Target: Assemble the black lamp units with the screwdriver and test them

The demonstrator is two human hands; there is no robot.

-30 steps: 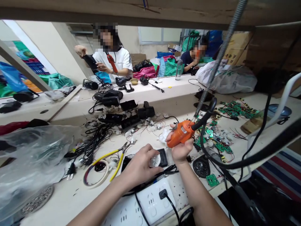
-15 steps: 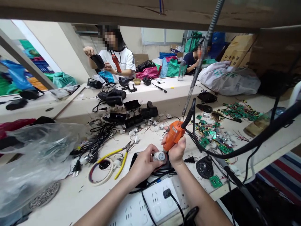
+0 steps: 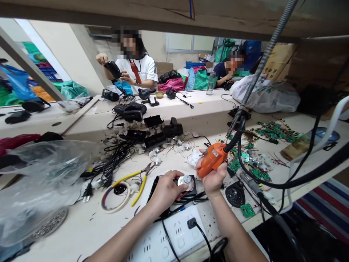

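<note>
My left hand (image 3: 167, 187) is closed, pinching a small motor (image 3: 187, 180) with a round silver end and a pale body. The motor is above a black plastic housing (image 3: 193, 190), which my fingers partly hide. My right hand (image 3: 215, 179) is wrapped round an orange electric screwdriver (image 3: 212, 159) that hangs from a coiled spring (image 3: 252, 87) and has a thick black cable. Its tip cannot be made out, and the tool is apart from the motor. Just beyond my right fingers are white, crumpled-looking pieces (image 3: 193, 159).
Yellow-handled cutters (image 3: 143, 187) and a tape roll (image 3: 105, 207) lie left. A white power strip (image 3: 169, 238) is nearest me. Black housings (image 3: 155, 140) and cables (image 3: 114, 160) sit behind. Green circuit boards (image 3: 268, 131) cover the right. Two people work across the bench.
My right hand has drawn the screwdriver away to the right, off the motor, and its spring now leans further right. White pieces have come into sight beside it. My left hand still holds the motor.
</note>
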